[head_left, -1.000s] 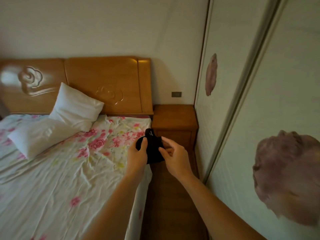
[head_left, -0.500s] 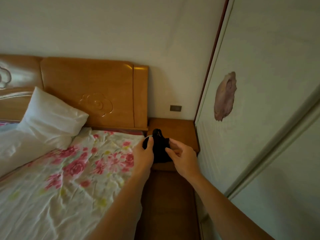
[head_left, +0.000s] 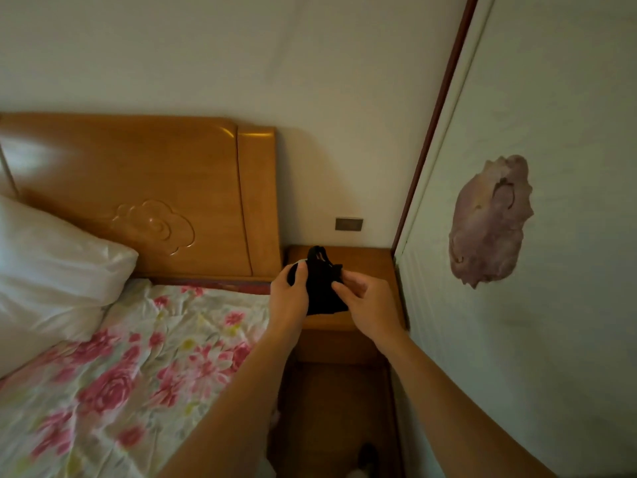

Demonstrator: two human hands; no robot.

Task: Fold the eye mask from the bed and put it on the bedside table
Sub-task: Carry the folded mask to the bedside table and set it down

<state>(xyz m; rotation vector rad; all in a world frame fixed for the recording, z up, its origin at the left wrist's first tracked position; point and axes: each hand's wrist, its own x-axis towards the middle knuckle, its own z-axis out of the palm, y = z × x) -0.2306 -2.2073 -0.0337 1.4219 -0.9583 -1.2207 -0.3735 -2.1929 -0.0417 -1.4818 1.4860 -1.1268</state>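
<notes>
The black eye mask (head_left: 322, 288) is folded into a small bundle and held up between both hands, over the wooden bedside table (head_left: 368, 263). My left hand (head_left: 289, 298) grips its left side with the thumb on top. My right hand (head_left: 367, 305) pinches its right edge with thumb and fingers. Whether the mask's lower edge touches the table top is unclear. The bed (head_left: 131, 357) with its flowered sheet lies to the left.
A wooden headboard (head_left: 155, 194) stands behind the bed, with a white pillow (head_left: 51, 270) at its left. A pale wardrobe door (head_left: 534, 236) with a purple flower print closes off the right side. Narrow wooden floor (head_left: 337, 415) runs between bed and wardrobe.
The view has moved closer to the bedside table. Both hands carried the folded mask from over the bed's edge to above the table top.
</notes>
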